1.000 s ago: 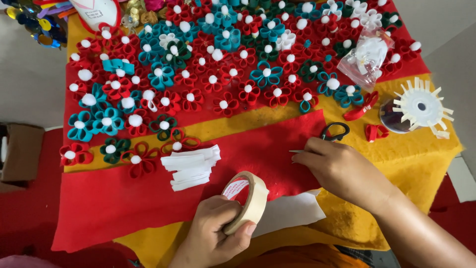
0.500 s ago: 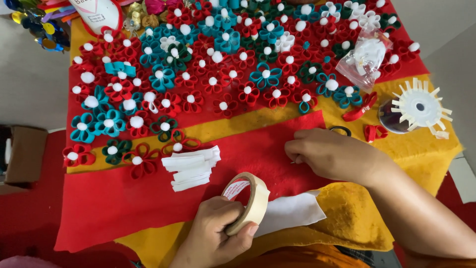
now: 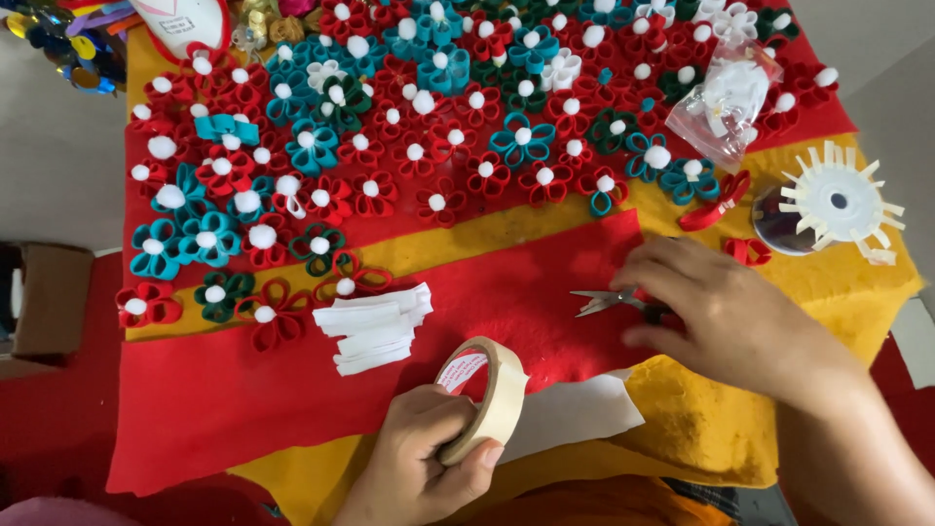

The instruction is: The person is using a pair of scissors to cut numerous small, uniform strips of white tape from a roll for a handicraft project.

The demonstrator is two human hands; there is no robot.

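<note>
My left hand (image 3: 421,466) holds a roll of beige tape (image 3: 484,395) upright near the front edge of the table. My right hand (image 3: 721,317) rests on the red felt sheet (image 3: 243,390) and grips a small pair of scissors (image 3: 606,300), whose blades point left and stand slightly apart. A stack of white paper strips (image 3: 375,326) lies left of the tape. A white paper sheet (image 3: 575,414) lies just behind the tape on the yellow felt (image 3: 711,429).
Many red, teal and green felt flowers (image 3: 429,107) with white pompoms cover the far half. A clear bag of white pieces (image 3: 729,105), a white spoked wheel (image 3: 836,203) and red loops (image 3: 716,206) sit at right. A cardboard box (image 3: 44,297) stands left.
My right hand has slid left over the scissors and closed on them; they now lie lower and further left with the blades sticking out. The left hand keeps the tape roll still.
</note>
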